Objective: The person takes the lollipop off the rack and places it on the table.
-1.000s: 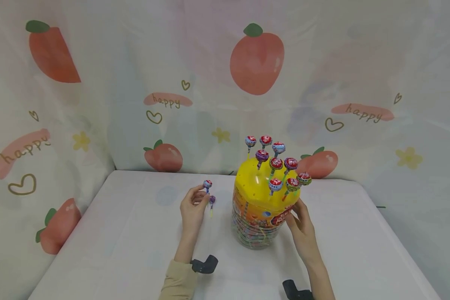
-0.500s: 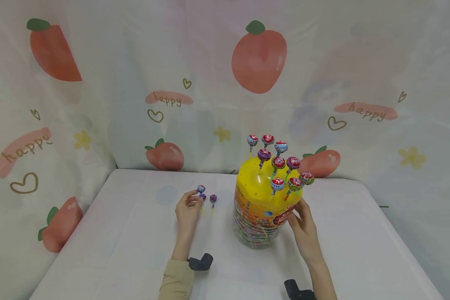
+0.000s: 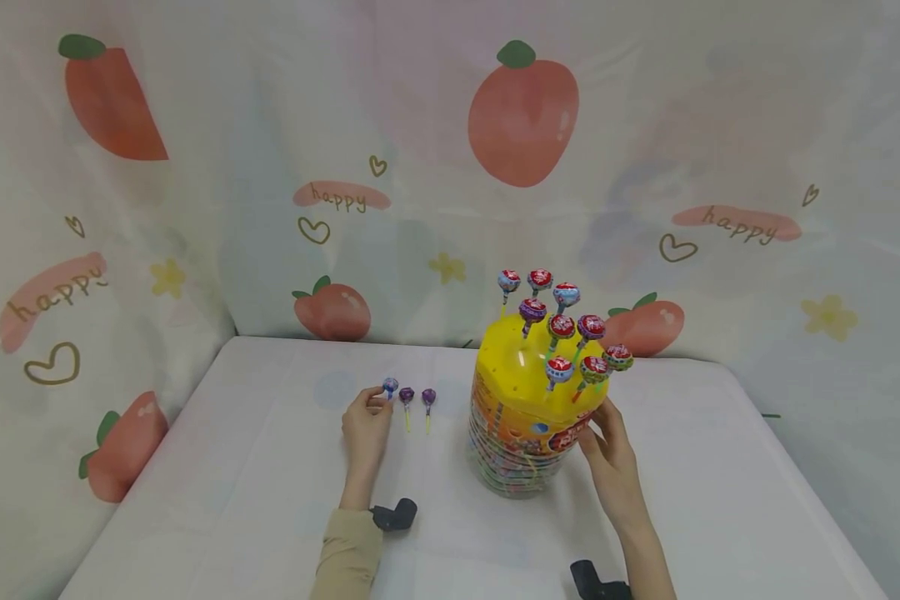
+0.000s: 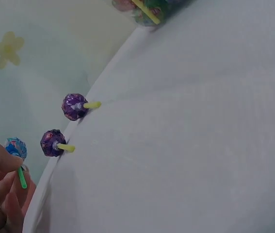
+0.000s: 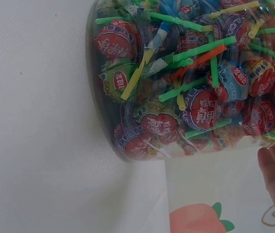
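Left hand (image 3: 366, 433): we are seeing its thumb and fingers pinching one lollipop (image 3: 391, 386) in a blue wrapper, its green stick showing below the fingers in the left wrist view. Whether this lollipop is touching the surface (image 3: 270, 500), we are unable to tell.

Purple-wrapped lollipops, two: we are finding the first (image 3: 407, 396) lying just beside the held one and the second (image 3: 429, 398) just to the right of the first, the pair not touching. Both are lying on the white surface, between the left hand and the jar, yellow sticks pointing toward the person.

Jar (image 3: 510, 475), one, clear, ribbed, round: we are noting it standing upright on the surface, wearing an orange printed label (image 3: 521, 412) and a yellow lid (image 3: 506, 350). Inside, we are observing many wrapped lollipops (image 5: 202, 111) with green, yellow and orange sticks. Above the lid we are counting nine lollipops (image 3: 561, 326), heads up, in red, blue, purple and green wrappers.

Right hand (image 3: 611, 462): we are seeing its fingers resting extended against the jar's right side.

Also present: we are recording a tan sleeve (image 3: 348, 546) on the left arm, and a pale backdrop (image 3: 420, 92) bearing red fruit, hearts, yellow flowers and "happy".
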